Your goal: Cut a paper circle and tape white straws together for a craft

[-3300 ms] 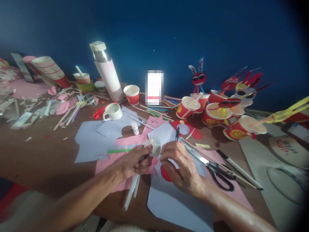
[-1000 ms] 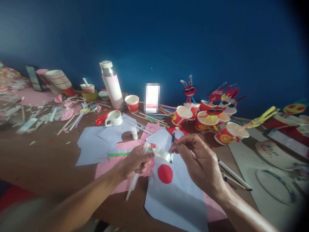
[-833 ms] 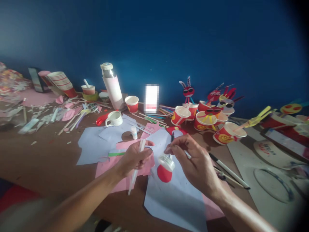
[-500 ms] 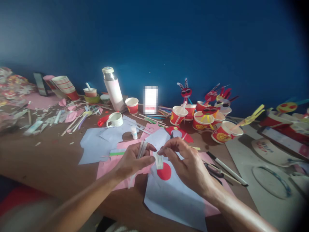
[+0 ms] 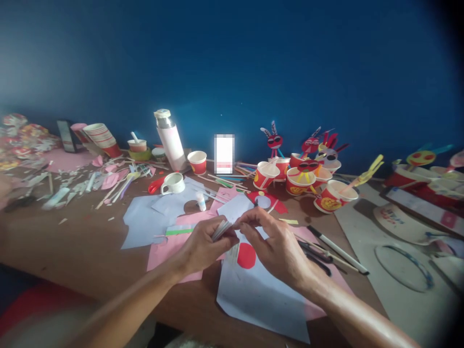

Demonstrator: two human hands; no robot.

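Note:
My left hand (image 5: 203, 245) is closed around a small bundle of narrow white paper strips (image 5: 222, 230), which stick out between thumb and forefinger. My right hand (image 5: 277, 241) has thumb and forefinger pinched together right beside the left fingertips; what sits in that pinch is too small to make out. Below the fingers, a pale strip piece (image 5: 232, 252) shows next to a red paper disc (image 5: 246, 256). The disc lies on a light blue paper sheet (image 5: 261, 299), and pink paper (image 5: 159, 258) extends under the left hand.
A glue bottle (image 5: 200, 201), white mug (image 5: 173, 183) and flask (image 5: 171, 145) stand beyond my hands. Paper cups (image 5: 330, 198) with paper figures stand at right, near black scissors (image 5: 317, 256) and a marker (image 5: 339, 251). Paper scraps (image 5: 78, 186) litter the left.
My hands have come closer together, fingertips now nearly meeting. The strips in my left hand have tilted, and the left fingers curl more tightly around them. The view has shifted slightly.

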